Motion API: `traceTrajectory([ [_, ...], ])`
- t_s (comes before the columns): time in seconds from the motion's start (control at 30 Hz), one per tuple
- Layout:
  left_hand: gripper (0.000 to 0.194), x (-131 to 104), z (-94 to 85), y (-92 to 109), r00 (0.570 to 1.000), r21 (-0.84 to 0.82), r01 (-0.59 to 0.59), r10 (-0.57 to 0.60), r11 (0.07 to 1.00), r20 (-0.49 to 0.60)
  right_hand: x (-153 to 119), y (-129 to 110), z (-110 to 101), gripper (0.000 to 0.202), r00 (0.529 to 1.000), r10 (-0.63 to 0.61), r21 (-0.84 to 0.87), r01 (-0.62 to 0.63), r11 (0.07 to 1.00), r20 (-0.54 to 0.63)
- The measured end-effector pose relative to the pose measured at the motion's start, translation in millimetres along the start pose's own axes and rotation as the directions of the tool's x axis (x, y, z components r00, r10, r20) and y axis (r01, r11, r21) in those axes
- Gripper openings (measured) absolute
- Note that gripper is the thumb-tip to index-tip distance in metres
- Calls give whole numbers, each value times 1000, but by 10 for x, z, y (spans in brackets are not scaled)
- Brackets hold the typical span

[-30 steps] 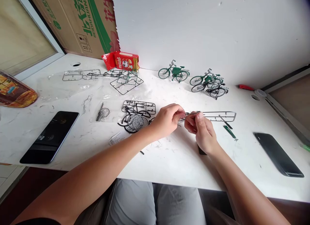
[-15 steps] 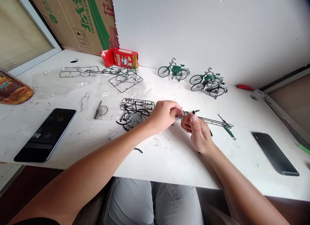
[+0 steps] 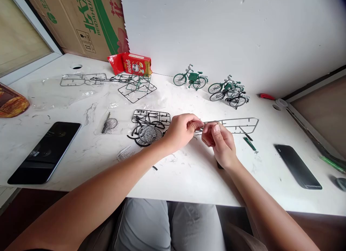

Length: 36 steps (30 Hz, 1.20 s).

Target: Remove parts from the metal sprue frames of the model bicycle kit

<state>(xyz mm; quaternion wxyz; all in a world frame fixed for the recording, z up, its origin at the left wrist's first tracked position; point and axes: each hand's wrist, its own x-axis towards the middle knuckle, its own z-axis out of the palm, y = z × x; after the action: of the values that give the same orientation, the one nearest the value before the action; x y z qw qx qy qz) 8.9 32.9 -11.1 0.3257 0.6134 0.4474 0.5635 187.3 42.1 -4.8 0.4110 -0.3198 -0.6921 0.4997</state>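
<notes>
In the head view, my left hand (image 3: 183,132) pinches the left end of a grey plastic sprue frame (image 3: 256,125). My right hand (image 3: 220,139) is closed round the same frame close by, thumb on top. The frame's long rounded end reaches out to the right, above the table. Fingertips hide any small part between the hands. A dark object (image 3: 219,165) shows partly below my right hand. Left of my hands lie black bicycle parts and spoked wheels (image 3: 152,134) by a black sprue (image 3: 164,116). A slim green piece (image 3: 251,144) lies to the right.
Behind stand a green model bicycle (image 3: 193,78) and a cluster of green and black ones (image 3: 229,92). Emptied sprues (image 3: 137,92) lie near a red box (image 3: 137,65). One phone (image 3: 44,152) is at the left, another dark phone (image 3: 298,166) at the right.
The grey sprue has turned from nearly edge-on to flatter towards me, so its loop shows. Both hands keep their hold close together. The view has shifted slightly.
</notes>
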Motion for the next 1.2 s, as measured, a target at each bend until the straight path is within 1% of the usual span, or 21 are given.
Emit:
traceTrajectory([
  [0.07,20,-5,-2,26,1000,7,-19,19,1000,-17,9,-18,-2,37,1000,20,35,-19,999,-15],
  [0.13,22,-13,1,52,999,34,-31,32,999,-40,10,-23,0,37,994,39,25,-36,999,-103],
  [0.2,21,-26,10,63,997,81,-24,29,996,-65,3,-27,4,38,979,46,-23,-51,998,-198],
  [0.23,21,-34,15,61,997,109,-21,30,994,-74,-1,-33,6,38,975,44,-48,-55,997,-217],
  [0.4,22,-47,19,12,990,226,-57,85,972,-114,-19,-85,31,36,988,69,-98,-83,992,-137],
  [0.53,22,-28,5,-7,973,319,-144,193,937,-128,-30,-99,61,36,982,16,-158,-46,986,-189],
  [0.57,22,-22,0,-10,966,339,-165,221,926,-135,-32,-97,65,34,984,12,-163,-42,986,-177],
  [0.63,23,-11,-13,-23,954,360,-180,251,916,-161,-37,-95,70,36,993,41,-154,-58,986,-113],
  [0.7,22,-2,-26,-44,952,354,-165,243,921,-187,-44,-96,71,42,994,73,-161,-84,983,-77],
  [0.73,21,1,-32,-56,953,341,-150,227,928,-199,-48,-97,70,41,993,68,-183,-85,979,-98],
  [0.77,21,3,-35,-66,955,323,-130,205,937,-212,-50,-98,67,37,988,42,-216,-74,973,-148],
  [0.83,20,1,-36,-76,961,281,-81,150,956,-233,-46,-94,52,26,960,-65,-308,-23,951,-274],
  [0.9,19,-9,-26,-67,966,250,-49,110,967,-233,-28,-82,21,19,909,-245,-447,74,892,-337],
  [0.93,20,-17,-17,-57,970,236,-42,96,971,-224,-13,-73,0,16,874,-357,-541,135,830,-329],
  [0.97,21,-27,-6,-45,975,217,-35,81,976,-209,3,-64,-22,15,830,-475,-646,194,738,-293],
  [1.0,22,-39,7,-33,979,189,-28,65,982,-191,21,-54,-45,17,783,-576,-743,239,626,-233],
  [1.03,24,-50,22,-22,984,153,-19,45,988,-171,39,-43,-69,17,745,-647,-815,267,514,-164],
  [1.07,25,-61,37,-15,989,110,-4,20,994,-150,54,-32,-91,16,721,-686,-860,286,423,-98],
  [1.1,27,-71,51,-10,992,64,16,-7,998,-129,68,-21,-112,16,714,-699,-882,303,361,-41],
  [1.13,29,-79,64,-9,993,18,39,-37,999,-109,78,-11,-132,17,718,-696,-891,317,326,0],
  [1.2,31,-88,81,-14,993,-59,87,-92,994,-73,88,8,-161,20,735,-676,-895,336,294,54],
])
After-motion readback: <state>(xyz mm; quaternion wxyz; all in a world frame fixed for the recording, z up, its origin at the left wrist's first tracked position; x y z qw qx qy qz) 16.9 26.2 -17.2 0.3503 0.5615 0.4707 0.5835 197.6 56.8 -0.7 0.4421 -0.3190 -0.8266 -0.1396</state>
